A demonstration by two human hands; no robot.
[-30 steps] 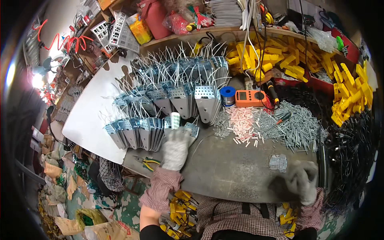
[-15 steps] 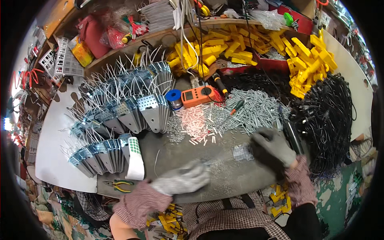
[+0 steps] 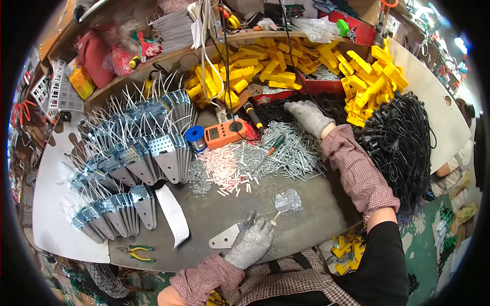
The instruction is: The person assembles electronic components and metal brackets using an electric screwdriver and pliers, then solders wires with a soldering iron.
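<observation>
Close to the table's front edge, my gloved left hand (image 3: pixel 253 241) is closed on a flat grey metal bracket (image 3: pixel 223 237) with holes in it. A pale wire end shows by its fingertips. My gloved right hand (image 3: pixel 309 118) reaches far across the table, fingers stretched over a heap of small black parts (image 3: pixel 273 111). Its fingertips are partly lost against the dark parts, and I see nothing held there. Ahead of my left hand lies a small clear plastic piece (image 3: pixel 288 200).
Rows of wired metal brackets (image 3: pixel 170 157) stand at left, beside a white paper strip (image 3: pixel 172 217) and pliers (image 3: pixel 137 252). An orange meter (image 3: pixel 224 133), solder spool (image 3: pixel 195 137), screws (image 3: pixel 293 150) and pink sleeves (image 3: pixel 223 166) lie mid-table. Yellow housings (image 3: pixel 370 86) and black cables (image 3: pixel 403 148) pile up right.
My right hand has gone from beside the clear plastic piece to the black parts at the back. My left hand now holds a bracket. The whole view has shifted a little.
</observation>
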